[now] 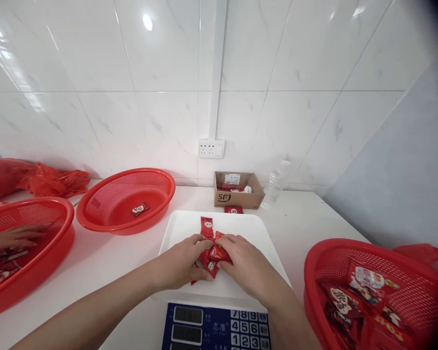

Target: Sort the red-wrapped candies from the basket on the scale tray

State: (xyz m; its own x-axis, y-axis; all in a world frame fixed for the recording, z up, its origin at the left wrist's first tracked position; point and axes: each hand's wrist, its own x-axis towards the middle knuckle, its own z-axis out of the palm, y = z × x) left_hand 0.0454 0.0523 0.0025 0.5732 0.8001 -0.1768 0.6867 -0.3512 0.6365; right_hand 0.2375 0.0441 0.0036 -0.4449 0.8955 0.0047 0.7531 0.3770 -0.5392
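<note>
Over the white tray [184, 228] of a weighing scale, my left hand [182, 262] and my right hand [243, 260] come together around a small bunch of red snack packets [211, 250]. The fingers of my left hand curl round the left side of the bunch. Opposite it, my right hand grips the packets between thumb and fingers. One red packet end [206, 225] sticks out beyond my fingertips, flat on the tray. The scale's blue keypad panel [215, 328] shows below my wrists. My fingers partly hide the packets.
A red basket [314, 257] with larger red packets stands at right. At left are a red basket [126, 177] with one packet and another basket [67, 233] with a co-worker's hand [12, 238] in it. Behind sit a cardboard box [237, 198], a plastic bottle [275, 184] and red bags [54, 180].
</note>
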